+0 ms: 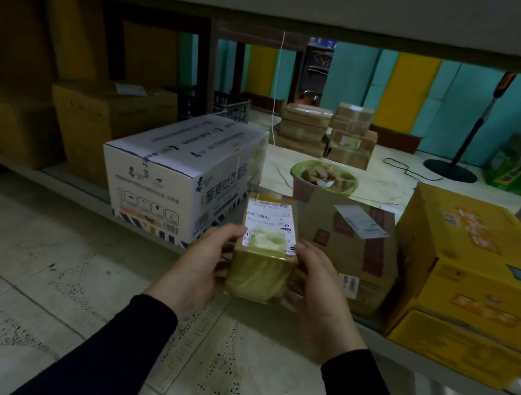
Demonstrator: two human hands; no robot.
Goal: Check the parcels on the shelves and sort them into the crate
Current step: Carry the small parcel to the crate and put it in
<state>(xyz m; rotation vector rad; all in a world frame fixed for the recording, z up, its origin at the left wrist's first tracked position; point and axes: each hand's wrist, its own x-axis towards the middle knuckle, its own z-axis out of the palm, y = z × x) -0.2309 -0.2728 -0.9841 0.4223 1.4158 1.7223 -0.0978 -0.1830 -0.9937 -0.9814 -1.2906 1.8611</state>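
Both hands, left hand [202, 265] and right hand [321, 298], curl their fingers [232, 231] around a small labelled parcel [263, 250] before the low shelf [143, 222].

Dim indoor light with a green-yellow cast fills the wide-angle view. The far room beyond the shelf [286, 3] is brighter, its pale floor [394, 158] catching light. Boxes at far left [5, 117] sink into shadow. Glare washes out the label [269, 226] on the small parcel [262, 260]. Shelf lines bow at the edges; the yellow box [477, 281] at right is blurred.
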